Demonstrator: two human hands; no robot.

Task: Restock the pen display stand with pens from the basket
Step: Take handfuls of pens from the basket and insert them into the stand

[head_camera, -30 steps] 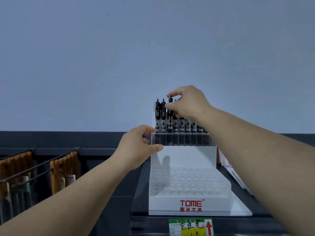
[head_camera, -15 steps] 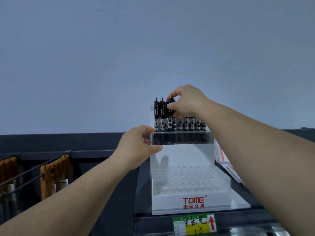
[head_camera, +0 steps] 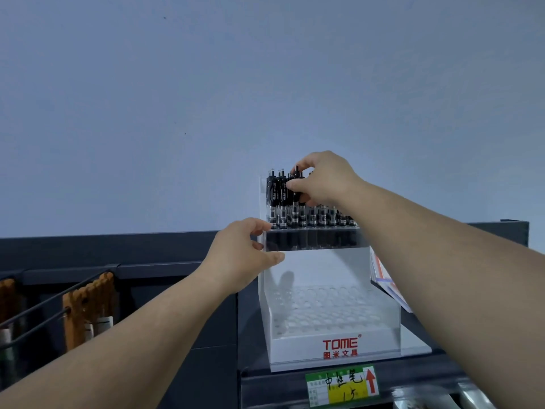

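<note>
Cool, flat, fairly dim light, bluish over the wall [head_camera: 177, 84] and darker toward the corners. Soft grey shadow just below the left hand [head_camera: 239, 258], on the white back panel of the pen display stand [head_camera: 324, 261]. Faint glare at the bottom right on shiny metal [head_camera: 413, 401]. Slightly soft all over; print on the pens [head_camera: 283, 196] unreadable. Wide-angle stretch and bowing toward the edges.

The left hand [head_camera: 239, 256] and the right hand [head_camera: 326, 180] are bare. The left forearm [head_camera: 141, 329] and right forearm [head_camera: 436, 261] are bare too, uncovered right to the picture's edge.
</note>
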